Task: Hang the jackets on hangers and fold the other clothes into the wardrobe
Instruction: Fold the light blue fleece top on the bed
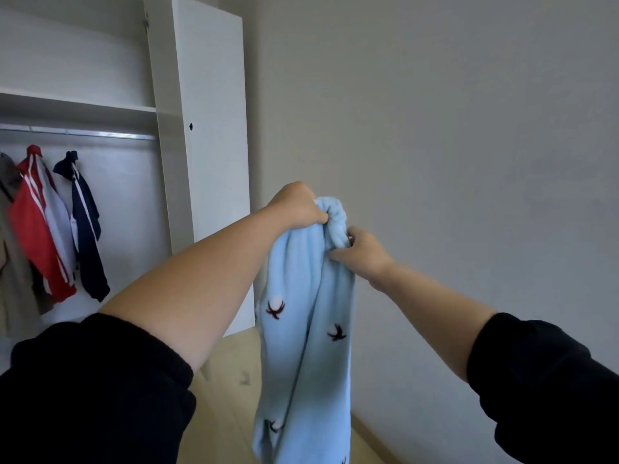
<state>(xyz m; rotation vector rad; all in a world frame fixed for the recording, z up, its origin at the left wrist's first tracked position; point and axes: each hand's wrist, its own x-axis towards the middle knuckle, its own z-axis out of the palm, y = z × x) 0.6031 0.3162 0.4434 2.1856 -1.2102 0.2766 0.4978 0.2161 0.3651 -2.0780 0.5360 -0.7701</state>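
Note:
A light blue fleece garment (301, 336) with small dark bird prints hangs straight down in front of me. My left hand (296, 207) grips its bunched top edge from the left. My right hand (360, 251) pinches the same bunched fabric just below and to the right. Both arms are stretched forward at chest height. The garment's lower end runs out of the frame at the bottom. At the left stands the open white wardrobe (77, 108). On its rail (77, 133) hang a red jacket (35, 236) and a navy jacket (85, 229).
The wardrobe door (214, 128) stands open between the wardrobe and the grey wall (452, 128). A beige garment (13, 283) hangs at the far left of the rail. A shelf runs above the rail. Light wooden floor (231, 380) lies below.

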